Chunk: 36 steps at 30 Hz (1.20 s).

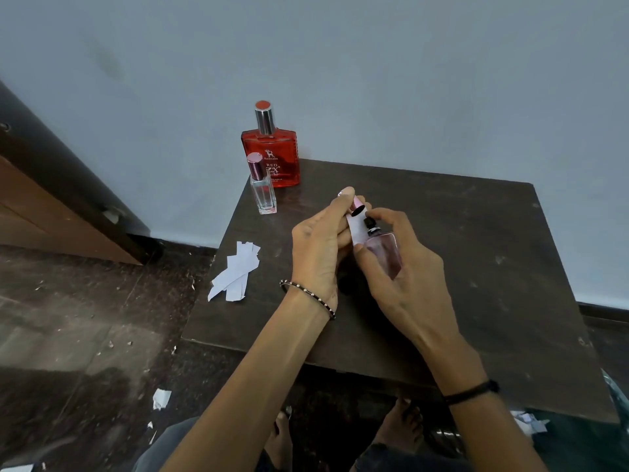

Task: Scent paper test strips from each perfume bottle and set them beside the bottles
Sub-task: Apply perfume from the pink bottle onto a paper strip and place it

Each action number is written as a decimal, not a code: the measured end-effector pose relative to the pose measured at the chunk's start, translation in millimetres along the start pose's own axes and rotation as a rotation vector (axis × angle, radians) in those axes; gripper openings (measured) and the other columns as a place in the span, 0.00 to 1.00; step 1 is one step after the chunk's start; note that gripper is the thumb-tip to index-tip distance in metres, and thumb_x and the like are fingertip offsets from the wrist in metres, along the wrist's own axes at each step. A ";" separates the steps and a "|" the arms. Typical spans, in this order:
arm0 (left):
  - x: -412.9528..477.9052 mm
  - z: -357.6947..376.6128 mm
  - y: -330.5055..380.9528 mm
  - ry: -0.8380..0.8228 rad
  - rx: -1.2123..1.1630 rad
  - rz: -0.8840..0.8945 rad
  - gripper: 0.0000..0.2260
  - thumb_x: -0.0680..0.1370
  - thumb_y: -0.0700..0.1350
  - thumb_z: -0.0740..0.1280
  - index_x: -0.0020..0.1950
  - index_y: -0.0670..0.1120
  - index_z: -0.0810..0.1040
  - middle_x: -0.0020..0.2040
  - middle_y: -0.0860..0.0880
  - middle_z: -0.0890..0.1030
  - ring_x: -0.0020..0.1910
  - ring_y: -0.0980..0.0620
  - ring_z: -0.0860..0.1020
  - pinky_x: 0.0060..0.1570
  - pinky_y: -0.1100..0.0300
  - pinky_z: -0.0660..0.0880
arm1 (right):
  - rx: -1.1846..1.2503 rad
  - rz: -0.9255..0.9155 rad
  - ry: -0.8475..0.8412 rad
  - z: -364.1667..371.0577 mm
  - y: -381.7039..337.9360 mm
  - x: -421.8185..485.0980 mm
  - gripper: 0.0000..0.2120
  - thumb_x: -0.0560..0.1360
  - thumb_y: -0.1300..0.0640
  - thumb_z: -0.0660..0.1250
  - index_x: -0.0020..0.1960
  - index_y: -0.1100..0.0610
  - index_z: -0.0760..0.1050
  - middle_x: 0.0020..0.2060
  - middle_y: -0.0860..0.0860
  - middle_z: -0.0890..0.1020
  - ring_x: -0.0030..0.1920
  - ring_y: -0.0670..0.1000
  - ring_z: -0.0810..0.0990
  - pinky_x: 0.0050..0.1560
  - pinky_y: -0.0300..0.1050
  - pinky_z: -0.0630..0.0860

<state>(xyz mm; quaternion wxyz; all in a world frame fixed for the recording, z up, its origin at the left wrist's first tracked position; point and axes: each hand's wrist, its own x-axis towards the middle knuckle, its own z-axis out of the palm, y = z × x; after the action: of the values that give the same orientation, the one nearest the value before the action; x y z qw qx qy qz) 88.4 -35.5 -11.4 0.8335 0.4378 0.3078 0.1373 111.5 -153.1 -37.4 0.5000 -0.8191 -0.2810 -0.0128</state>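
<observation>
My right hand (pixel 401 277) grips the pink perfume bottle (pixel 386 250) over the table (pixel 476 250), index finger on its black nozzle. My left hand (pixel 316 257) pinches a paper strip (pixel 357 229) and the pink cap (pixel 357 204) just beside the nozzle. Spare strips (pixel 238 270) lie to the left. At the far corner stand a small clear bottle (pixel 263 192) and a red bottle (pixel 272 155) labelled "Ramsons RED".

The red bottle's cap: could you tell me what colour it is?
Silver cap with a red top; head view.

A dark wooden table (pixel 459 233) stands against a pale grey wall (pixel 374 63); the floor (pixel 85 318) is dark speckled stone, with a brown wooden door (pixel 51 212) at left.
</observation>
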 end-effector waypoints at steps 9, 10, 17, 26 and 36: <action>-1.2 2.6 0.4 0.009 -0.018 -0.017 0.10 0.77 0.46 0.73 0.48 0.39 0.87 0.50 0.39 0.87 0.44 0.47 0.84 0.46 0.58 0.83 | -0.056 -0.073 0.010 1.8 -3.9 -0.4 0.22 0.77 0.52 0.67 0.70 0.55 0.72 0.43 0.35 0.76 0.44 0.30 0.77 0.43 0.19 0.69; -1.1 2.4 0.3 0.009 -0.014 -0.020 0.09 0.76 0.46 0.73 0.46 0.41 0.87 0.47 0.40 0.88 0.43 0.48 0.84 0.44 0.60 0.83 | -0.057 -0.074 0.015 2.4 -2.9 -0.5 0.22 0.77 0.53 0.67 0.70 0.55 0.72 0.42 0.34 0.75 0.44 0.30 0.77 0.43 0.20 0.69; -1.1 1.0 1.5 -0.013 0.009 -0.027 0.09 0.76 0.47 0.73 0.41 0.43 0.88 0.40 0.45 0.88 0.39 0.50 0.86 0.39 0.64 0.82 | -0.077 -0.061 0.023 4.3 -1.7 1.3 0.20 0.78 0.57 0.70 0.69 0.56 0.73 0.41 0.44 0.79 0.46 0.37 0.79 0.42 0.21 0.69; -1.2 2.9 2.5 0.007 -0.019 -0.050 0.09 0.77 0.46 0.73 0.40 0.43 0.86 0.44 0.37 0.82 0.41 0.46 0.82 0.36 0.64 0.81 | -0.069 -0.054 0.030 4.6 -4.1 1.6 0.18 0.78 0.56 0.71 0.67 0.56 0.73 0.42 0.44 0.80 0.46 0.36 0.79 0.42 0.22 0.71; 1.6 -3.2 2.4 -0.006 -0.023 -0.012 0.12 0.78 0.47 0.71 0.53 0.39 0.85 0.51 0.40 0.87 0.51 0.47 0.86 0.53 0.54 0.83 | 0.186 0.310 0.128 -18.4 7.0 -3.8 0.28 0.69 0.51 0.79 0.58 0.41 0.63 0.53 0.37 0.71 0.53 0.39 0.79 0.45 0.34 0.79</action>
<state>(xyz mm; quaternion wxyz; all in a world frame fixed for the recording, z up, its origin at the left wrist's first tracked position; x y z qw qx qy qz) 87.6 -31.2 -11.4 0.8402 0.4267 0.3065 0.1346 116.4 -172.4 -35.0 0.5861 -0.8005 -0.1191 0.0384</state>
